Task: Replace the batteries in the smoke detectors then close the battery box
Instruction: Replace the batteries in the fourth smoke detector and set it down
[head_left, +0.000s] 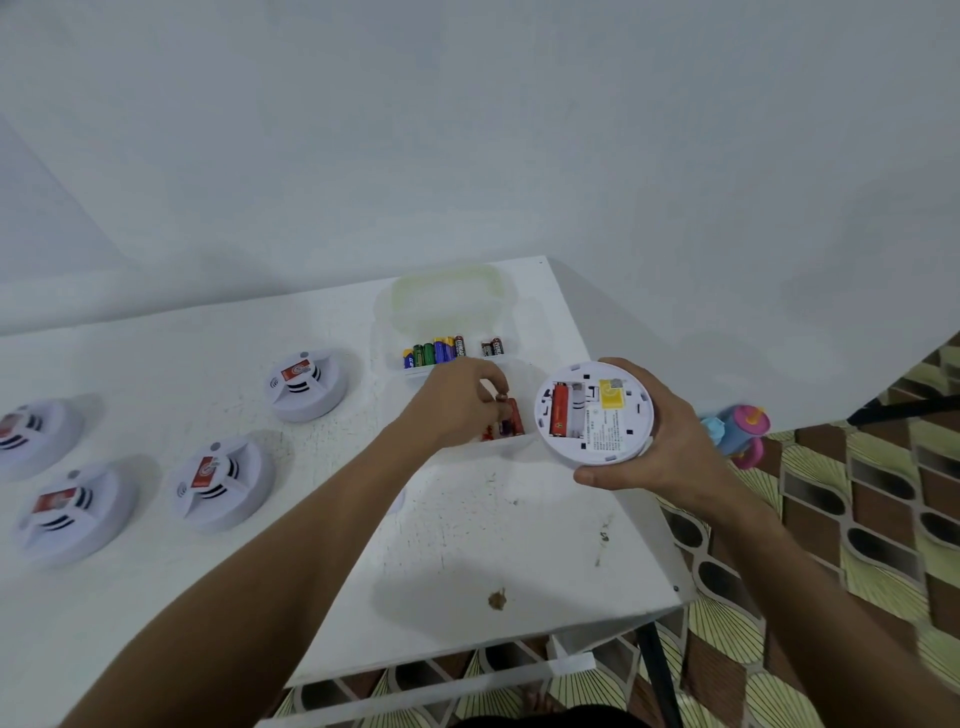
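Observation:
My right hand (660, 441) grips a white smoke detector (595, 413) turned back side up above the table's right edge. Its open battery bay shows one red battery (560, 408) and an empty slot beside it. My left hand (460, 402) reaches into the near tray of the clear battery box (511, 444), fingertips pinched on a red battery (511, 415). The far compartment (415, 370) holds several upright batteries in green, blue and black. The box's clear lid (449, 299) lies open behind it.
Several more white smoke detectors rest face up on the white table (493, 545): one at the middle (306, 384), one nearer (221, 483), two at the left (72, 512). A pink and blue toy (737, 428) lies on the patterned floor to the right.

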